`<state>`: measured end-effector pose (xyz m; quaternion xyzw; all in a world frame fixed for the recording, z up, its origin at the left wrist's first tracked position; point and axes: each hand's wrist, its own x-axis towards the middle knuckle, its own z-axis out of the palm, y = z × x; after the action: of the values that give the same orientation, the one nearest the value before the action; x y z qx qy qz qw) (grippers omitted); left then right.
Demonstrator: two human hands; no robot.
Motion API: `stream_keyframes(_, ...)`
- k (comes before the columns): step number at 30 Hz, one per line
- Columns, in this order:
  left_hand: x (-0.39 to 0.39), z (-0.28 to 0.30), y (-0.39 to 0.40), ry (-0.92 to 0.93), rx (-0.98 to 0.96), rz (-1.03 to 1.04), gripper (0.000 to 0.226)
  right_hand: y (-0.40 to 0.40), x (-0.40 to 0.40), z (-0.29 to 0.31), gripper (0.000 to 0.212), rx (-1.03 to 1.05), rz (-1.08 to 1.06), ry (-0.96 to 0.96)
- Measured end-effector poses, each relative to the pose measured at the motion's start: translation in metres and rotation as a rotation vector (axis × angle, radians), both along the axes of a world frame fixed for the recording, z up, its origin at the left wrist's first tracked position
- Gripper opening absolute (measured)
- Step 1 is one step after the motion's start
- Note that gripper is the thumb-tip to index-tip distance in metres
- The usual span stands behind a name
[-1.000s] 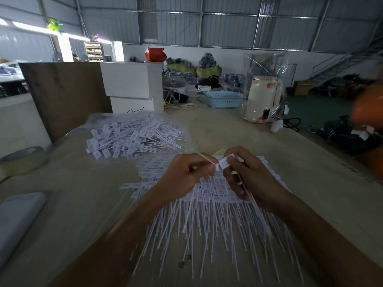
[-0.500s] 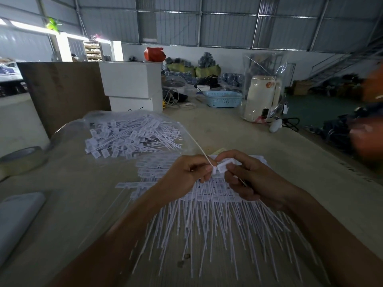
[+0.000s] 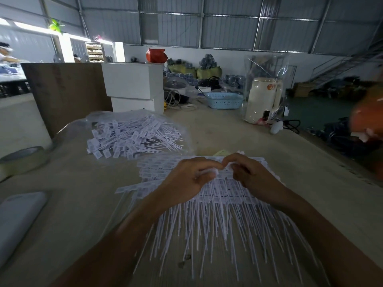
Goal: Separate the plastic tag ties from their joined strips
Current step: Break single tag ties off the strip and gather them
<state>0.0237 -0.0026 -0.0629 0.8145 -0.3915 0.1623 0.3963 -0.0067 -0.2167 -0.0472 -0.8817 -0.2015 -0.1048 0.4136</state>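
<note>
- Head view: left hand [image 3: 187,177] and right hand [image 3: 248,175] meet fingertip to fingertip above the joined strips [image 3: 217,195] on the tabletop [image 3: 83,204].
- Both hands' fingers curl, pinching white tags between them.
- Beyond the fingers, to their left, separated ties [image 3: 132,137] lie on a clear bag.
</note>
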Motion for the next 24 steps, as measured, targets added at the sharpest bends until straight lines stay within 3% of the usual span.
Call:
stream_keyframes(7, -0.008, 0.002, -0.004, -0.003, -0.077, -0.024, 0.032, 0.007, -0.004, -0.002, 0.028, 0.070, 0.036, 0.123)
stream_keyframes(12, -0.011, 0.004, -0.004, -0.008, -0.127, -0.029, 0.028, 0.015, -0.010, 0.000, 0.026, -0.031, 0.060, 0.095)
stream_keyframes(19, -0.006, 0.008, 0.009, 0.044, -0.076, -0.066, 0.033, 0.010, -0.012, 0.007, 0.019, 0.298, 0.095, 0.266)
stream_keyframes(24, -0.002, 0.007, 0.015, 0.014, 0.102, 0.089, 0.036, 0.011, -0.011, 0.007, 0.020, 0.428, 0.091, 0.312)
